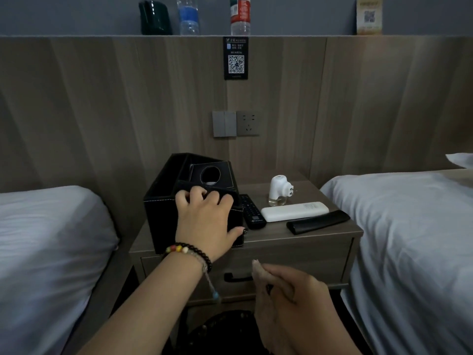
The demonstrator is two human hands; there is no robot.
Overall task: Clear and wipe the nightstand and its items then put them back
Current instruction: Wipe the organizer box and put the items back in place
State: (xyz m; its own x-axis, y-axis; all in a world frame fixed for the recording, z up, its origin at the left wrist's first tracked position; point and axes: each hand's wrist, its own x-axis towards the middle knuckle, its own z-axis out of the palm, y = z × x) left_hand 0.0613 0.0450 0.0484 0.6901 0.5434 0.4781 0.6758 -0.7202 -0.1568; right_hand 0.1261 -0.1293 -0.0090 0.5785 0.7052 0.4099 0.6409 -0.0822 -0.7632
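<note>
Your left hand [204,221] fingers [197,194] grip the box [163,213] rim, at the nightstand [307,237] left end; stiff, light, lift by its wall. Right hand [291,298] pinches a cloth [256,267]

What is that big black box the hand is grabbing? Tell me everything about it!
The black box looks like a leather-style organizer with pale stitching along its edges. It has open compartments, and one holds a square tissue holder with a round hole on top. It stands upright on the left part of the nightstand, beside a black remote. The left hand grips its front top edge, fingers curled over the rim.
</note>
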